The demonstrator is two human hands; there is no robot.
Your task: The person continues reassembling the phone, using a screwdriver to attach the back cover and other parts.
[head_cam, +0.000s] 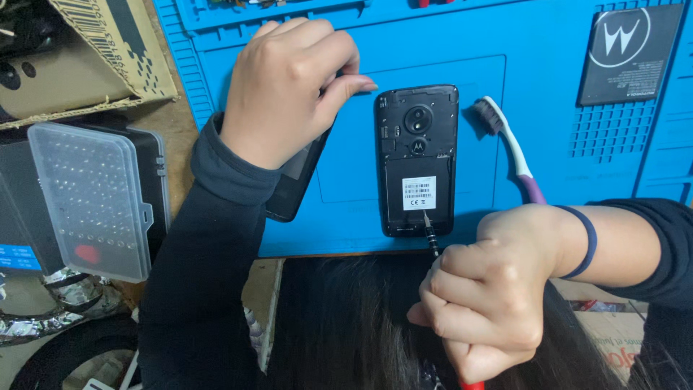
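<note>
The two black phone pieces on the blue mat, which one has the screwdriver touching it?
The opened phone in the mat's middle, showing its round camera and white sticker. The other black piece lies partly under the left hand.

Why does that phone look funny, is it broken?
The phone lies face down on the blue mat with its back cover off, so its insides show. The right hand points a screwdriver at its lower edge. No cracks show.

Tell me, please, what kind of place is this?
Probably a small phone-repair bench: a blue silicone work mat, an opened black phone without its back cover, and a clear plastic bit case.
</note>
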